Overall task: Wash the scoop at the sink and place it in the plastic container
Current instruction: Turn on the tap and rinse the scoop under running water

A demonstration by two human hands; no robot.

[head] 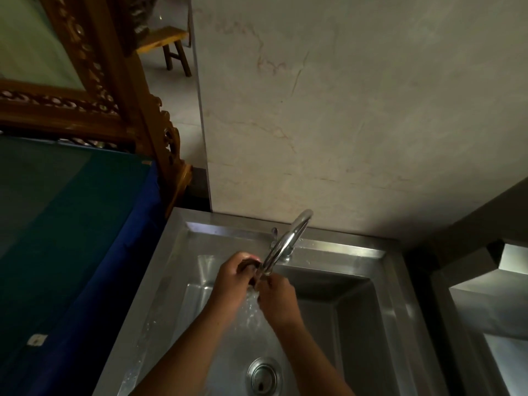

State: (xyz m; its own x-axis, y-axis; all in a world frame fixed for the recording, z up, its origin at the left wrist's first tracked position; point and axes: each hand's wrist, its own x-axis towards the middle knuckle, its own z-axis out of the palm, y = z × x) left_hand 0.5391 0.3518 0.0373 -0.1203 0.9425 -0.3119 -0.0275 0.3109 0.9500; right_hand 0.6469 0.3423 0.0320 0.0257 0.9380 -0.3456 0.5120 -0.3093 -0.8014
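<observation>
Both my hands meet under the curved chrome tap (pixel 288 240) over the steel sink (pixel 177 270). My left hand (pixel 234 274) is wrapped around a small dark scoop (pixel 248 263), of which only a bit shows between the fingers. My right hand (pixel 275 297) is closed against the scoop's near end, just below the spout. Water (pixel 251 307) runs down between the hands into the basin. The plastic container is not in view.
The sink drain (pixel 263 377) lies at the basin's bottom. A blue-edged green table (pixel 71 238) stands to the left, with a carved wooden frame (pixel 137 110) behind it. A second steel basin (pixel 485 324) sits at the right. A marble wall (pixel 343 110) rises behind the tap.
</observation>
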